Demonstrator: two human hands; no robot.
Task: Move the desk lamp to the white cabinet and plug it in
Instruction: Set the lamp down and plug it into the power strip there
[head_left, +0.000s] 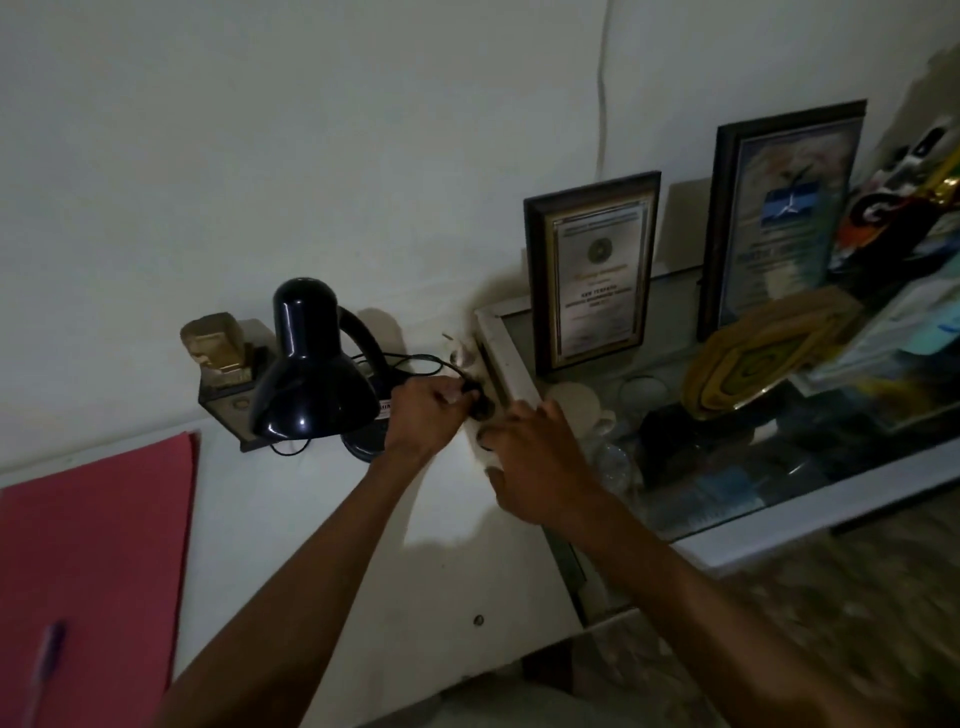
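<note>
A black desk lamp (311, 364) with a domed shade stands on the white cabinet (291, 525), its shade unlit and its black cord (415, 359) looping behind it. My left hand (423, 415) is closed on the black plug (475, 397) at the cord's end, pressed against a white power strip (480, 410) that lies along the cabinet's right edge. Just right of it, my right hand (535, 467) rests on the strip with fingers curled over it. Most of the strip is hidden by both hands.
A gold trophy on a dark base (221, 358) stands left of the lamp. A red folder (98, 561) and a pen (47, 670) lie at the left. To the right, a glass-topped case (727, 499) carries framed certificates (592, 270), a plaque and clutter.
</note>
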